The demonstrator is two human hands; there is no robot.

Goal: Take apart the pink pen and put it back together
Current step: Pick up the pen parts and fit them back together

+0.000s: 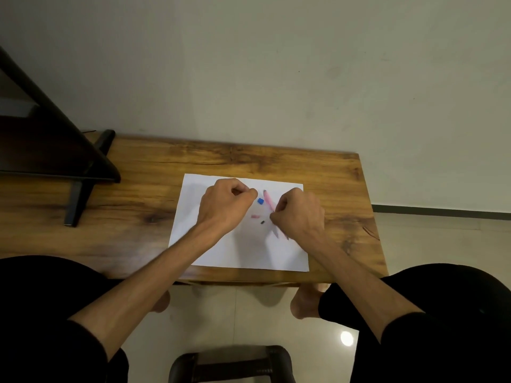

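Note:
The pink pen lies in pieces on a white sheet of paper (210, 252). A pink barrel (267, 199) slants across the paper's far middle, and my right hand (297, 214) pinches its near end with curled fingers. A thin blurred piece (278, 233) pokes out below that hand. Between my hands lie a small blue piece (260, 200), a short pink piece (255, 216) and a tiny dark piece (262, 222). My left hand (226, 203) hovers left of them with fingers curled and thumb against forefinger; no part shows in it.
The paper rests on a wooden table (154, 194) set against a pale wall. A dark stand (83, 167) takes up the table's left end. My knees and a dark stool (232, 363) are below the near edge.

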